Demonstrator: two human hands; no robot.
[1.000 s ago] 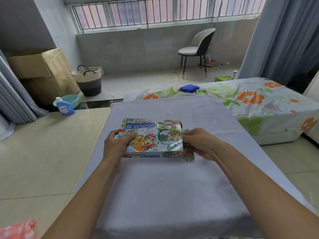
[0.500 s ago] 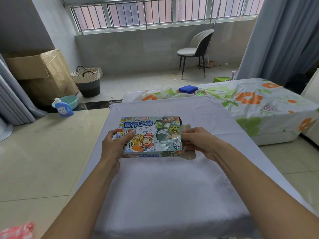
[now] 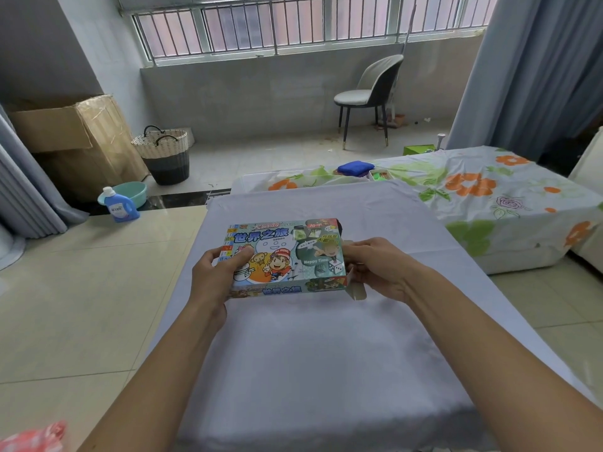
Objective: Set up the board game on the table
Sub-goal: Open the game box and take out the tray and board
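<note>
Where cloth lies smooth: glossy cardboard box (image 3: 285, 256)

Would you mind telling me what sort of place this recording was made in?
Most likely a room in a home, perhaps by an enclosed balcony: a barred window with curtains, a woven basket beside a detergent bottle, and cloth-covered tables, with the game box held over one.

A chair (image 3: 368, 93) is seen by the window. A basket (image 3: 164, 154), a box (image 3: 71, 138) and a bottle (image 3: 119, 205) are seen at the left.
</note>
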